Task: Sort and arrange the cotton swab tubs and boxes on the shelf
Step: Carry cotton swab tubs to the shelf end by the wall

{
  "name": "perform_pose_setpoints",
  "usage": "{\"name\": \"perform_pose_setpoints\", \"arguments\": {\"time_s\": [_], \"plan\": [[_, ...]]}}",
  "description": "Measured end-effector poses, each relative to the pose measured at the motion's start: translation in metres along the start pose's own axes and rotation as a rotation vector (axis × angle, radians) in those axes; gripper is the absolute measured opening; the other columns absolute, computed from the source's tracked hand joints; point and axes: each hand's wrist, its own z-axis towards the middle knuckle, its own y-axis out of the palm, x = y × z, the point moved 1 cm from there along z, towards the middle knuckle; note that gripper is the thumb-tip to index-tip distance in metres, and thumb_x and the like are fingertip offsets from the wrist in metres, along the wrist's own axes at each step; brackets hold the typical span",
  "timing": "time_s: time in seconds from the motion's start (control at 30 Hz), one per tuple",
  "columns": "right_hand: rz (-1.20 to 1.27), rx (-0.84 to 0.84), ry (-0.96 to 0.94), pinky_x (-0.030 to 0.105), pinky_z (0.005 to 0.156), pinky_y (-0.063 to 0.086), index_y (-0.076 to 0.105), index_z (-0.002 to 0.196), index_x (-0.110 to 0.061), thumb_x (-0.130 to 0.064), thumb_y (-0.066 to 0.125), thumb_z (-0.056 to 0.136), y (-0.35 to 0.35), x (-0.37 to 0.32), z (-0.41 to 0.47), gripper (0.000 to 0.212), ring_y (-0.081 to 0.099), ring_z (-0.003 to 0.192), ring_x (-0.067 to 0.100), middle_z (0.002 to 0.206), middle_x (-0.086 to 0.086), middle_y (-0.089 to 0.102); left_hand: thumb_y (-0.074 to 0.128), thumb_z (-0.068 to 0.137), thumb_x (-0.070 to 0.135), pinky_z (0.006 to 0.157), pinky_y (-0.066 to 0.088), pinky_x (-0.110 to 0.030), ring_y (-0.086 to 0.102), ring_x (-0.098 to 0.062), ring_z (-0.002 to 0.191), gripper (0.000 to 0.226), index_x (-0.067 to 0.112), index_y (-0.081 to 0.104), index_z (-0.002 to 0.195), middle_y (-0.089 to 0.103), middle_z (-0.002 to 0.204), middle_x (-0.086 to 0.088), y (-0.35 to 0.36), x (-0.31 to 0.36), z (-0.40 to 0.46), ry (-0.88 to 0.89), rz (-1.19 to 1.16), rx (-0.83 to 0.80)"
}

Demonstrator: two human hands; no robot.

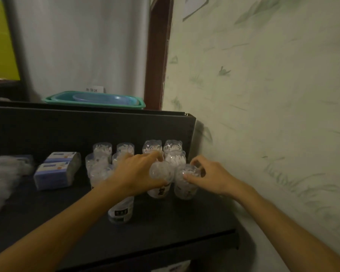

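Left hand: I see my left hand (pixel 137 171) reaching over the tubs, its fingers and thumb curled round the top of a clear round plastic tub of cotton swabs (pixel 161 178), which stands upright on the shelf.
Right hand: my right hand (pixel 208 176) grasps the lid end of a second clear round tub of white-tipped swabs (pixel 185 182), thumb low on the near side and fingers arched over the far rim.
The two held tubs: they stand just beside each other, the front pair of a column near the wall.
Other tubs: behind them I count more clear swab tubs (pixel 172 148) in rows against the shelf's back panel; further left, another cluster (pixel 102 154) is partly hidden by my left wrist.
Lone tub: one tub with a dark label (pixel 121 212) stands nearer the front edge, under my left forearm.
Boxes: two blue and white rectangular boxes (pixel 57 169) lie stacked left of the tubs, well apart from my hands.
Far left: blurred clear packets (pixel 6 173); I cannot tell what they hold.
Shelf: a dark flat shelf board (pixel 165 232) butts against a pale patterned wall (pixel 263 95) on the right.
Above: teal plastic basins (pixel 94 100), nested, sit on top of the unit.
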Motion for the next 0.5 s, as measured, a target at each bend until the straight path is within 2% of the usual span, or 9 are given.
{"name": "perform_pose_setpoints", "arguments": {"time_s": [0.07, 0.2, 0.3, 0.43, 0.5], "plan": [[0.018, 0.002, -0.004, 0.037, 0.082, 0.055, 0.045, 0.121, -0.030, -0.063, 0.057, 0.080, 0.003, 0.003, 0.002, 0.054, 0.058, 0.094, 0.014, 0.116, 0.003, 0.058, 0.053, 0.077, 0.068, 0.102, 0.031, -0.038, 0.056, -0.011, 0.104, 0.055, 0.039, 0.038, 0.120, 0.060, 0.117, 0.011, 0.004, 0.003, -0.002, -0.013, 0.042, -0.010], [0.053, 0.007, -0.031, 0.025, 0.079, 0.050, 0.043, 0.131, -0.028, -0.059, 0.055, 0.085, 0.012, 0.005, 0.010, 0.056, 0.054, 0.098, 0.010, 0.128, 0.004, 0.055, 0.049, 0.078, 0.070, 0.103, 0.030, -0.039, 0.056, -0.013, 0.102, 0.056, 0.037, 0.036, 0.121, 0.062, 0.114, 0.008, 0.006, 0.003, -0.004, -0.065, 0.063, -0.056], [0.044, -0.014, -0.027, 0.022, 0.079, 0.047, 0.040, 0.137, -0.028, -0.057, 0.053, 0.087, 0.012, 0.005, 0.018, 0.059, 0.053, 0.103, 0.011, 0.133, 0.005, 0.053, 0.050, 0.079, 0.068, 0.104, 0.029, -0.043, 0.054, -0.017, 0.107, 0.058, 0.036, 0.035, 0.125, 0.058, 0.121, 0.007, 0.004, 0.002, 0.001, -0.102, 0.105, -0.100], [-0.031, -0.011, -0.055, 0.033, 0.091, 0.050, 0.031, 0.145, -0.031, -0.057, 0.053, 0.087, 0.006, 0.000, 0.022, 0.067, 0.053, 0.119, 0.021, 0.140, 0.006, 0.049, 0.053, 0.077, 0.068, 0.103, 0.029, -0.042, 0.050, -0.016, 0.112, 0.063, 0.037, 0.033, 0.128, 0.052, 0.127, 0.007, -0.004, 0.001, 0.001, -0.099, 0.080, -0.122], [-0.146, 0.024, -0.104, 0.038, 0.095, 0.048, 0.029, 0.145, -0.032, -0.060, 0.052, 0.086, -0.002, -0.008, 0.025, 0.070, 0.050, 0.120, 0.021, 0.138, 0.004, 0.048, 0.053, 0.076, 0.069, 0.104, 0.028, -0.041, 0.048, -0.015, 0.117, 0.068, 0.040, 0.029, 0.133, 0.049, 0.131, 0.008, -0.011, -0.006, -0.004, -0.105, 0.055, -0.110]]}}
